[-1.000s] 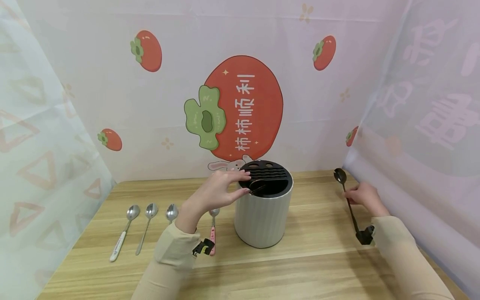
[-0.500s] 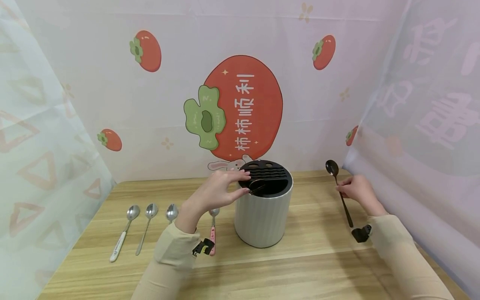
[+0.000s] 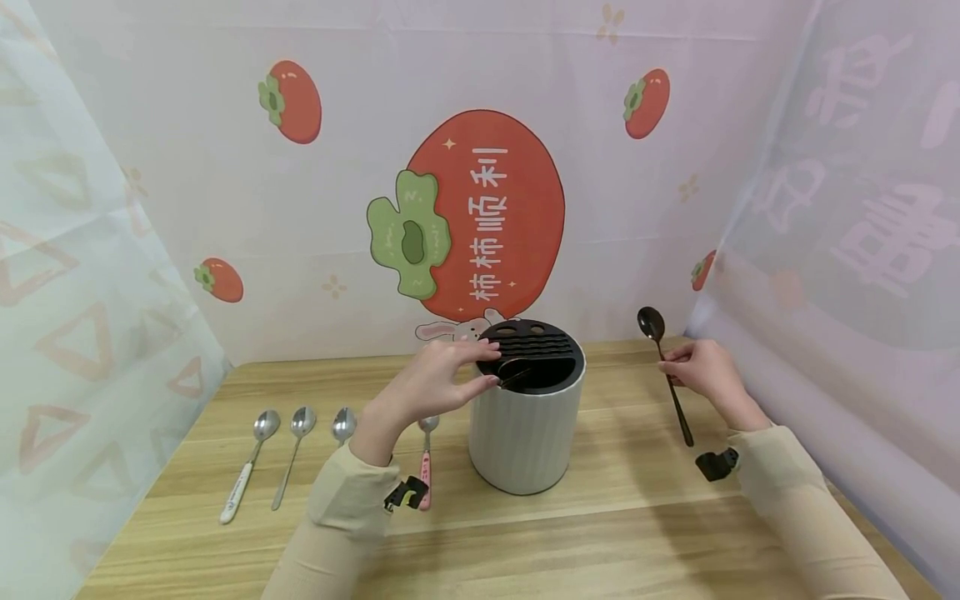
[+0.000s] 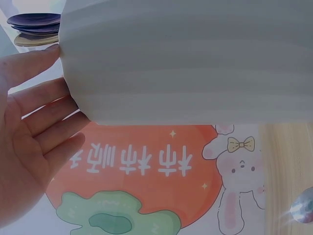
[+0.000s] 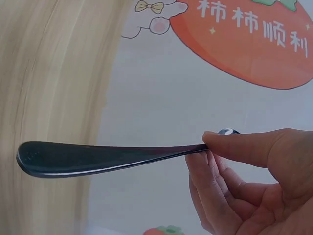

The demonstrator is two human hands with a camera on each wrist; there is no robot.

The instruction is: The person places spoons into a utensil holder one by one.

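A dark, shiny long-handled spoon [image 3: 651, 322] is pinched at the middle of its handle by my right hand [image 3: 705, 371]. Its bowl points up and away, clear of the tabletop. In the right wrist view the broad handle end [image 5: 73, 159] shows, with thumb and fingers gripping the thinner part. At the centre stands a ribbed white utensil holder [image 3: 525, 442] with a black slotted lid [image 3: 532, 350]. My left hand [image 3: 431, 383] rests thumb and straight fingertips against its upper left rim. Several dark spoon bowls [image 4: 34, 27] stick out of its top, mostly hidden in the head view.
Several silver spoons lie left of the holder: one with a white handle [image 3: 237, 492], a plain one [image 3: 288, 467], one partly behind the left arm [image 3: 344, 423], one with a pink handle [image 3: 426, 479]. Printed cloth walls [image 3: 585, 250] enclose the wooden table [image 3: 525, 542].
My right hand has raised the dark spoon off the right side of the table and brought it leftward. My left hand stays at the holder's rim.
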